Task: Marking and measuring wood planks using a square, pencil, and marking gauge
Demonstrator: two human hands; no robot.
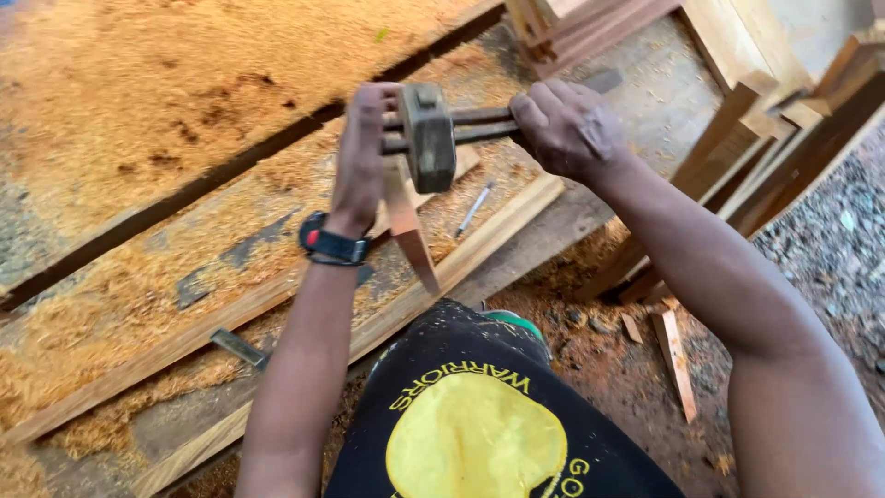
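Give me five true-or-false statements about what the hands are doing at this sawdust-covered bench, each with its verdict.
1. Both hands grip a wooden marking gauge. True: the left hand is beside its block, the right hand on its stems.
2. A narrow wooden piece slants down under the gauge. True.
3. The left wrist is bare. False: it wears a dark wristwatch.
4. The pen is in the right hand. False: it lies on the workbench among the sawdust.
5. The bench is swept clean. False: sawdust covers most of it.
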